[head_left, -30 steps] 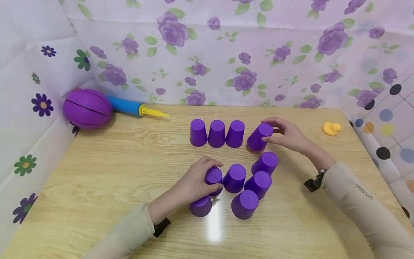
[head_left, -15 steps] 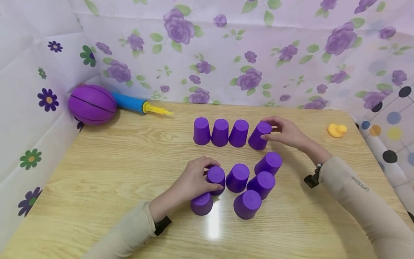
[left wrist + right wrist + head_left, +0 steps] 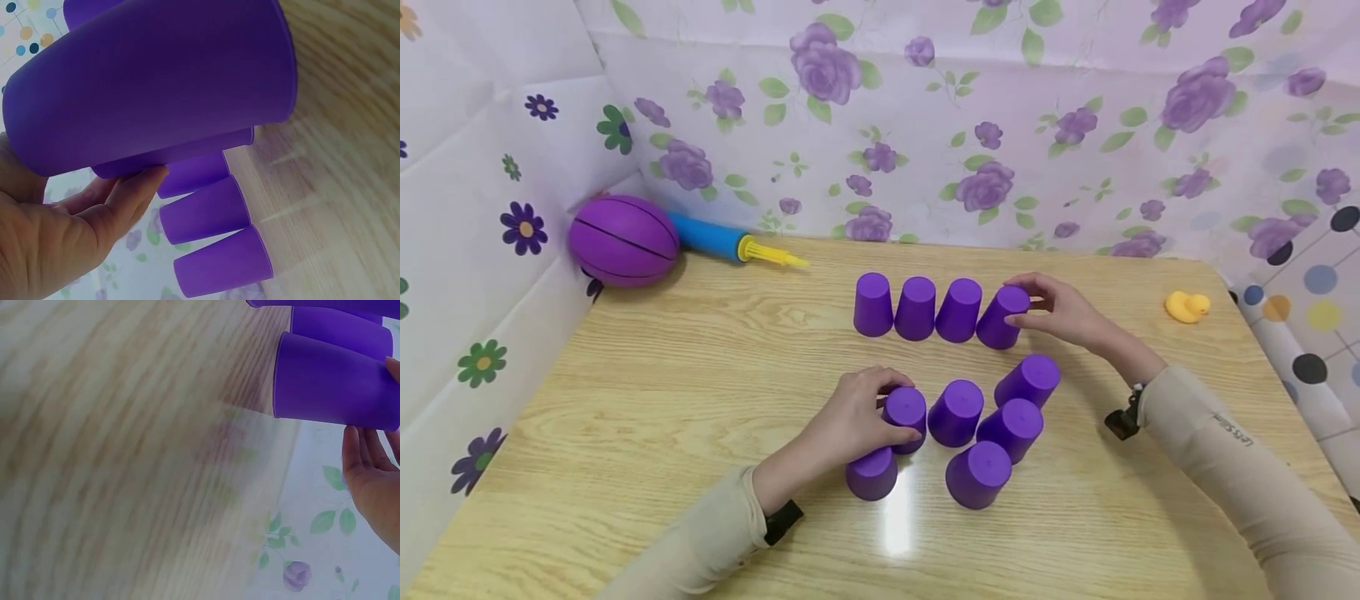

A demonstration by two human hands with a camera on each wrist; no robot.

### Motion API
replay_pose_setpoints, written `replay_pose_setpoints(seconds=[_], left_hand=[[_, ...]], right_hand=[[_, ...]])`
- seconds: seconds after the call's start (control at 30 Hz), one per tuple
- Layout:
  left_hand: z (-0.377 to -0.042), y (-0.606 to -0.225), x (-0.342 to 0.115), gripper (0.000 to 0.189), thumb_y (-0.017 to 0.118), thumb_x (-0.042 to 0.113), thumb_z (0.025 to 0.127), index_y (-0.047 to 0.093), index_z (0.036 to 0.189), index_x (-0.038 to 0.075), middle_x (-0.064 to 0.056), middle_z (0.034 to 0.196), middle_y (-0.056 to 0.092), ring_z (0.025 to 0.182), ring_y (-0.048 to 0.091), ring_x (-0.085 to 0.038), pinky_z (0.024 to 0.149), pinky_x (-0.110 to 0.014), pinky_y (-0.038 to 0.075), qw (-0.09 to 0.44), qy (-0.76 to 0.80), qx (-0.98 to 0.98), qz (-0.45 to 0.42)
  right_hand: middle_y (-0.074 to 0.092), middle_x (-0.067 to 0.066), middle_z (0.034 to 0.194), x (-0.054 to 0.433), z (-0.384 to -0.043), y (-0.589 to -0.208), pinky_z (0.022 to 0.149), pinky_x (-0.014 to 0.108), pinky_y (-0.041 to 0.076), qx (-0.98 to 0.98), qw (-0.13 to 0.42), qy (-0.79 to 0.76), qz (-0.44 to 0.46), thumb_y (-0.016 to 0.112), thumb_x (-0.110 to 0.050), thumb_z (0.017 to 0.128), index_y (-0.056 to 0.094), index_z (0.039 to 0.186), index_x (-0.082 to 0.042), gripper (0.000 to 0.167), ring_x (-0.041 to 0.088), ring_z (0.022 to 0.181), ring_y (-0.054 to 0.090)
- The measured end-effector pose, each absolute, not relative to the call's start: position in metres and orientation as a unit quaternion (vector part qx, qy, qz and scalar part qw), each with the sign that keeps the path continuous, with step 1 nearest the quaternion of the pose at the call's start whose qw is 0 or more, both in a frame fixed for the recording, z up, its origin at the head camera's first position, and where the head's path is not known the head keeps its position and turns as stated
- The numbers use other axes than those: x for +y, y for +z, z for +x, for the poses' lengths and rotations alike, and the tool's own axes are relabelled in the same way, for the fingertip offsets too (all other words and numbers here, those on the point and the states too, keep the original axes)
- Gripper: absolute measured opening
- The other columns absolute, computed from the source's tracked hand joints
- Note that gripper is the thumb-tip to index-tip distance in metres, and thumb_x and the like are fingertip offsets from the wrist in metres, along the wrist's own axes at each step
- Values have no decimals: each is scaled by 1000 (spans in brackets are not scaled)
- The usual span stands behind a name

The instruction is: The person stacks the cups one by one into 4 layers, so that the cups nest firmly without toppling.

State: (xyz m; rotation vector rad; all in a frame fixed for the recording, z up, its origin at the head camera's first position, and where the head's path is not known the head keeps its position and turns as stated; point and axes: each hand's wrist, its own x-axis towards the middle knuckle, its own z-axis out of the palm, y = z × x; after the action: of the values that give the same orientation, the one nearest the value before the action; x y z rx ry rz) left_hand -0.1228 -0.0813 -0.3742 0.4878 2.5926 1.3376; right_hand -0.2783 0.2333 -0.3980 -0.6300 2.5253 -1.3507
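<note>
In the head view, my right hand [image 3: 1063, 312] pinches an upside-down purple cup [image 3: 1000, 321] at the right end of the back row. Beside it in that row stand three more purple cups, the nearest of them [image 3: 958, 312] almost touching. My left hand [image 3: 857, 421] grips another upturned purple cup [image 3: 906, 417] nearer the front, thumb on the near side and fingers behind. One purple cup [image 3: 872, 477] stands just in front of that hand, and another [image 3: 956, 414] to its right. Three further purple cups, including a front one [image 3: 978, 477], form a slanted line on the right.
A purple ball [image 3: 623, 242] and a blue pump [image 3: 707, 237] with a yellow end lie at the table's back left. Near the back right corner sits a yellow toy duck [image 3: 1187, 307]. Flowered sheeting [image 3: 880, 125] rises behind the wooden table [image 3: 662, 375].
The right hand has slid its cup left, narrowing the gap to the back row. My left hand keeps its grip on its cup. The whole head view has shifted slightly.
</note>
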Motion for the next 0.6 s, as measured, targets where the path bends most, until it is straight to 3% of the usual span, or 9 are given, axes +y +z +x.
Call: replay_pose_setpoints(seconds=[0.17,0.37,0.6], left_hand=[[-124,-373,-80,49,86,16,63,65,106,8,-6,101,68,95,66,-21,82,-29,55,103,450,872,160],[-124,-376,-79,50,86,13,63,64,108,7,-7,104,67,98,65,-24,84,-32,55,119,474,860,144],[-125,-378,-83,51,87,13,62,61,105,9,-6,103,64,100,63,-27,84,-32,55,121,512,843,109]], right_hand=[[50,13,132,240,-270,-399,103,44,40,856,88,-465,-208,74,-13,81,40,137,-6,66,26,120,48],[45,17,137,247,-245,-390,101,52,38,871,20,-439,-219,74,-12,80,27,145,-14,81,34,125,43],[51,13,131,247,-210,-382,97,43,44,871,1,-424,-250,73,-11,81,39,139,-10,67,26,121,48]])
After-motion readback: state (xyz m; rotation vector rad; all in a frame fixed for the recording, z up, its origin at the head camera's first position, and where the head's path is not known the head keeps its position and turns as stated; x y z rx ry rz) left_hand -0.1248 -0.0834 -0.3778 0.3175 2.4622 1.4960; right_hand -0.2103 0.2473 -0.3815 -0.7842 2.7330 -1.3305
